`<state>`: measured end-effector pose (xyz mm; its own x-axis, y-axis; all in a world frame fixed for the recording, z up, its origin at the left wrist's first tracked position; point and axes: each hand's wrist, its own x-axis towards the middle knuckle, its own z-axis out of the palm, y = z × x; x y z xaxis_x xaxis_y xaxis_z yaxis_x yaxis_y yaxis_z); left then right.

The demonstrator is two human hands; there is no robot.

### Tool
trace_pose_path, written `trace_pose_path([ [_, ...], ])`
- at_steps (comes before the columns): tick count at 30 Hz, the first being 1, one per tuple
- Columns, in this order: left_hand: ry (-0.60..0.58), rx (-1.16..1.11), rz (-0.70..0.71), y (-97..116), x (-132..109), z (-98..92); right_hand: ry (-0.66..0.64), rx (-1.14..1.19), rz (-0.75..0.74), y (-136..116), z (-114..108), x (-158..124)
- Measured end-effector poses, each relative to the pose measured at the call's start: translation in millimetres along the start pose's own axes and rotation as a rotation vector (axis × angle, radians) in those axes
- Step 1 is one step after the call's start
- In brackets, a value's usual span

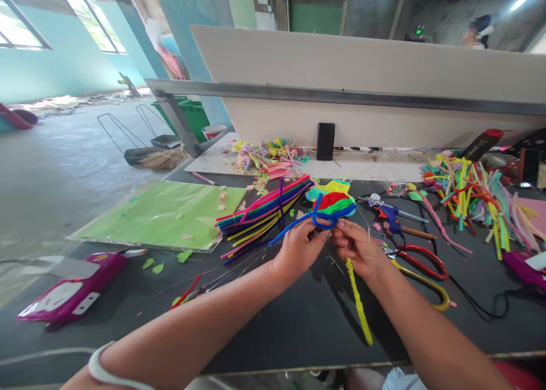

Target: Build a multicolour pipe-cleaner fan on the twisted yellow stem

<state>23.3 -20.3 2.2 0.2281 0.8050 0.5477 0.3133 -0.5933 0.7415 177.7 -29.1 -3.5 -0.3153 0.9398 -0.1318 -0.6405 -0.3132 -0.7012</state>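
Note:
My left hand [298,248] and my right hand [358,245] meet above the dark table [277,322], both pinched on a craft piece of fuzzy pipe cleaners [333,203] with red, green, blue and yellow loops. A blue pipe cleaner [290,229] is wound round its neck and trails left past my left fingers. A yellow-green stem [358,302] hangs down from my right hand toward the table's front edge.
A bundle of coloured pipe cleaners [264,208] lies left of my hands, beside a green sheet [162,214]. Right of them lie a blue glue gun [388,216], red-handled scissors [422,262] and a heap of pipe cleaners [469,196]. A phone [325,141] leans on the partition.

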Motion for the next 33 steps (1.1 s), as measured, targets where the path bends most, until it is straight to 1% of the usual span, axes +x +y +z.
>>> trace_pose_path([
  [2,-0.022,0.059,0.087,0,-2,-1.5,0.018,-0.018,-0.006,0,0,0],
  [4,-0.067,0.133,0.186,1,-4,-4.3,0.039,-0.042,-0.012,1,0,1],
  [8,-0.213,0.312,0.397,3,-3,-14.0,0.052,-0.084,-0.03,3,-1,1],
  [10,-0.277,0.405,0.446,2,-1,-19.5,0.041,-0.094,-0.026,4,-1,1],
  [12,-0.314,0.494,0.463,0,1,-23.8,0.026,-0.096,-0.011,4,-1,1],
  [14,-0.297,0.581,0.472,-2,3,-26.2,0.015,-0.091,-0.009,5,-1,1],
  [16,-0.226,0.648,0.476,-1,3,-26.8,0.002,-0.086,-0.022,5,-1,1],
  [18,-0.155,0.67,0.466,1,3,-26.6,-0.005,-0.082,-0.04,5,0,0],
  [20,-0.133,0.654,0.45,4,2,-26.2,-0.007,-0.075,-0.059,4,1,-1],
  [22,-0.139,0.618,0.393,7,3,-25.8,-0.003,-0.052,-0.079,3,3,-2],
  [23,-0.131,0.593,0.335,8,4,-25.4,0.0,-0.035,-0.088,2,3,-2],
  [26,-0.078,0.448,0.09,7,9,-22.9,-0.006,0.029,-0.106,-1,3,-4],
  [28,-0.021,0.263,-0.082,4,14,-20.4,-0.037,0.059,-0.103,-2,3,-5],
  [30,0.007,0.022,-0.222,2,19,-18.1,-0.072,0.063,-0.095,-2,3,-6],
  [31,0.0,-0.113,-0.28,2,21,-17.2,-0.085,0.058,-0.092,-2,3,-6],
  [33,-0.083,-0.376,-0.375,3,23,-16.3,-0.093,0.042,-0.087,-1,3,-6],
])
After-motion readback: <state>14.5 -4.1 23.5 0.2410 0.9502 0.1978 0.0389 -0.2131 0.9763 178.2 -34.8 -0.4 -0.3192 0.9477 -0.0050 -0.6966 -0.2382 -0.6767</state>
